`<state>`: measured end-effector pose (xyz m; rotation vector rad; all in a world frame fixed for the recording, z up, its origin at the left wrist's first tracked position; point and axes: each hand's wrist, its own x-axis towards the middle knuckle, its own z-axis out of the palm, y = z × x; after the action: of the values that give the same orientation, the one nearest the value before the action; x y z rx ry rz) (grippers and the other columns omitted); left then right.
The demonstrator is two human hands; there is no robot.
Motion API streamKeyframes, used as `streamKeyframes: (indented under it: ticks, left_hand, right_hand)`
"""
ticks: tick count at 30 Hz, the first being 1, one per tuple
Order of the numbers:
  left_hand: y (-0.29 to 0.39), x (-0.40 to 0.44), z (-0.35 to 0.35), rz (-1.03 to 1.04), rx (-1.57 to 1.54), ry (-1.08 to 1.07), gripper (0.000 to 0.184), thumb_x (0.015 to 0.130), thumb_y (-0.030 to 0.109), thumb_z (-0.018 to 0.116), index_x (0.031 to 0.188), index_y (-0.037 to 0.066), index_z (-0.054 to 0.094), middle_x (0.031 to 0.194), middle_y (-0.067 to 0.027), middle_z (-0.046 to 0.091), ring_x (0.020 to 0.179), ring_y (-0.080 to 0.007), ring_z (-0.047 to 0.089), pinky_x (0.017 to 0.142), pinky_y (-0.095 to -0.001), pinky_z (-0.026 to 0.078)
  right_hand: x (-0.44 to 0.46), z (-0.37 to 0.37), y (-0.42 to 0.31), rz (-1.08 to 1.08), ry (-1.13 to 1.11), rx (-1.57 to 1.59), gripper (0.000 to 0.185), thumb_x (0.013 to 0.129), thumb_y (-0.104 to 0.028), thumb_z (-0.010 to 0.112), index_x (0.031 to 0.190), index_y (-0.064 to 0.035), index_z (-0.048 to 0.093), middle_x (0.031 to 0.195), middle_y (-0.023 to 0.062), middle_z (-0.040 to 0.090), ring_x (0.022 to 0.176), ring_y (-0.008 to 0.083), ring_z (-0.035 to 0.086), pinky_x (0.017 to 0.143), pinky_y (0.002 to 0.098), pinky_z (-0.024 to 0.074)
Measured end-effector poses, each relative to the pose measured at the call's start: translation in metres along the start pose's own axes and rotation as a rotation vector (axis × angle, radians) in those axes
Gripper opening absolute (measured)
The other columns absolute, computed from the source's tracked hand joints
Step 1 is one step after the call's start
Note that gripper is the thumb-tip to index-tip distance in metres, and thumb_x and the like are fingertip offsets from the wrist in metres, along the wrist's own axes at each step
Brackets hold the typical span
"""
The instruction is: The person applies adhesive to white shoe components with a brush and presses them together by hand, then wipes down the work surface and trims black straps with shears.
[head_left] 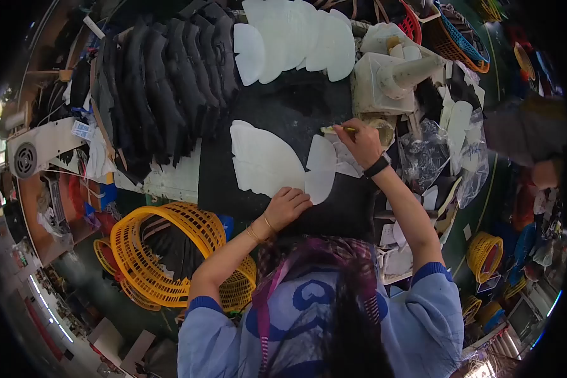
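Note:
On the black work surface [227,183], a large white piece [263,159] lies beside a smaller white piece [321,169], their edges meeting or overlapping. My left hand [288,208] rests over the lower edges of both, palm down, its fingers laid flat. To the right, my right hand [361,143] is closed around a thin yellow tool [335,129], its tip pointing left above the smaller piece. Beneath that hand are more pale scraps [348,165].
Black pieces [164,82] overlap in rows at upper left, and white pieces [296,34] at the top. A whitish container with a cone [384,82] stands upper right, above plastic bags [425,154]. Yellow baskets [164,258] are lower left. A person's arm [545,173] shows far right.

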<state>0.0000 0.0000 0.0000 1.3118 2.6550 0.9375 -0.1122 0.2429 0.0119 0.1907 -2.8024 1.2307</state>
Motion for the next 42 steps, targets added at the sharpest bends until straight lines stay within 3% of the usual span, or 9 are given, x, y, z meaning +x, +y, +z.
streamKeyframes:
  ticks: [4, 9, 11, 15, 21, 25, 28, 36, 42]
  left_hand:
    - [0.018, 0.034, -0.059, -0.337, -0.34, 0.48, 0.019, 0.068, -0.007, 0.065, 0.082, 0.005, 0.062, 0.089, -0.0077, 0.062, 0.07, -0.0229, 0.059, 0.062, -0.0305, 0.048]
    - [-0.056, 0.105, -0.149, -0.245, -0.057, 1.003, 0.016, 0.074, -0.009, 0.065, 0.085, 0.002, 0.063, 0.088, -0.0072, 0.063, 0.063, -0.0108, 0.053, 0.047, -0.0198, 0.037]
    - [-0.09, 0.144, -0.158, -0.075, 0.109, 0.955, 0.014, 0.074, -0.007, 0.065, 0.084, 0.003, 0.062, 0.086, -0.0096, 0.062, 0.074, -0.0211, 0.061, 0.064, -0.0266, 0.049]
    - [-0.177, 0.16, -0.122, -0.019, 0.355, 0.537, 0.016, 0.077, -0.001, 0.058, 0.091, 0.006, 0.061, 0.094, -0.0075, 0.061, 0.079, -0.0263, 0.062, 0.065, -0.0301, 0.05]
    - [-0.13, 0.088, -0.099, -0.473, 0.154, 0.249, 0.022, 0.077, 0.003, 0.059, 0.1, 0.006, 0.06, 0.093, -0.0092, 0.059, 0.087, -0.0277, 0.058, 0.076, -0.034, 0.048]
    - [-0.077, 0.034, -0.07, -0.546, 0.089, 0.112, 0.032, 0.07, 0.006, 0.068, 0.101, 0.006, 0.06, 0.099, -0.007, 0.055, 0.091, -0.0269, 0.054, 0.08, -0.034, 0.046]
    - [-0.066, 0.026, -0.056, -0.558, 0.136, 0.175, 0.038, 0.066, 0.005, 0.071, 0.102, 0.006, 0.06, 0.103, -0.0063, 0.054, 0.093, -0.0266, 0.053, 0.08, -0.0342, 0.047]
    - [-0.077, 0.035, -0.06, -0.561, 0.15, 0.065, 0.04, 0.063, 0.004, 0.072, 0.1, 0.007, 0.056, 0.098, -0.0071, 0.054, 0.093, -0.0286, 0.052, 0.079, -0.0357, 0.046]
    - [-0.086, 0.046, -0.066, -0.599, 0.119, -0.09, 0.039, 0.057, 0.008, 0.077, 0.087, 0.009, 0.053, 0.09, -0.0065, 0.054, 0.091, -0.0284, 0.052, 0.075, -0.0375, 0.045]
  right_hand:
    - [-0.028, -0.039, -0.004, 0.293, 0.099, 0.296, 0.017, 0.082, -0.016, 0.066, 0.081, 0.0003, 0.062, 0.068, 0.0088, 0.064, 0.055, 0.0151, 0.063, 0.051, 0.0252, 0.0475]
    - [-0.018, -0.051, -0.017, 0.297, 0.09, 0.44, 0.013, 0.084, -0.009, 0.063, 0.079, 0.0025, 0.06, 0.067, 0.0049, 0.062, 0.055, 0.0105, 0.061, 0.05, 0.0226, 0.0472]
    - [-0.014, -0.039, -0.028, 0.279, -0.018, 0.446, 0.011, 0.081, -0.008, 0.066, 0.079, 0.0014, 0.061, 0.067, 0.006, 0.062, 0.057, 0.01, 0.061, 0.053, 0.0228, 0.0485]
    - [-0.008, 0.007, -0.048, 0.228, -0.335, 0.535, 0.006, 0.082, -0.003, 0.062, 0.086, 0.0023, 0.06, 0.077, 0.0071, 0.063, 0.067, 0.0126, 0.064, 0.06, 0.0224, 0.0506]
    - [-0.009, 0.069, -0.045, -0.133, -0.243, 0.389, 0.02, 0.076, -0.009, 0.068, 0.092, -0.0036, 0.057, 0.093, 0.0097, 0.062, 0.077, 0.023, 0.064, 0.065, 0.0301, 0.0516]
    - [-0.073, 0.036, -0.028, -0.363, -0.449, 0.253, 0.025, 0.071, -0.025, 0.073, 0.076, -0.0087, 0.056, 0.071, 0.0079, 0.059, 0.056, 0.0265, 0.061, 0.048, 0.035, 0.0496]
    - [-0.066, 0.032, -0.022, -0.138, -0.417, 0.126, 0.027, 0.072, -0.028, 0.074, 0.073, -0.0086, 0.054, 0.067, 0.0076, 0.058, 0.055, 0.0275, 0.06, 0.048, 0.0345, 0.0486]
    - [0.025, 0.052, -0.054, -0.355, -0.142, 0.216, 0.019, 0.075, -0.013, 0.071, 0.074, -0.0024, 0.056, 0.07, 0.0089, 0.06, 0.059, 0.0204, 0.063, 0.052, 0.0289, 0.0495]
    - [0.002, -0.068, -0.029, 0.118, 0.233, 0.063, 0.027, 0.077, -0.024, 0.069, 0.065, -0.0022, 0.059, 0.051, 0.011, 0.053, 0.05, 0.0273, 0.058, 0.049, 0.035, 0.0446]
